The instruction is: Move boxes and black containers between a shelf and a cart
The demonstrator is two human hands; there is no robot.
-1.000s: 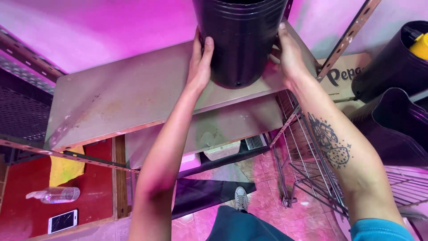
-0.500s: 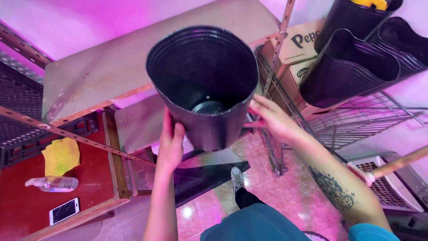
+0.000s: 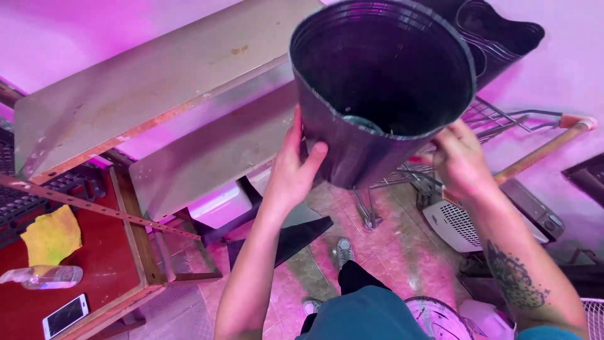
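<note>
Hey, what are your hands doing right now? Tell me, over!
Left hand and right hand gripping the black pot, one each side. Pot tilted, mouth toward the camera. Metal shelf close behind it.

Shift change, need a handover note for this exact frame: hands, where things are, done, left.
Left hand: flat on the side of the black plastic pot.
Right hand: gripping the pot's opposite side.
Pot: held in the air, tilted mouth toward the camera, off the metal shelf.
More black pots stacked behind it, upper right.
Done: pot is off the shelf.
Left: pot not yet set down.
</note>
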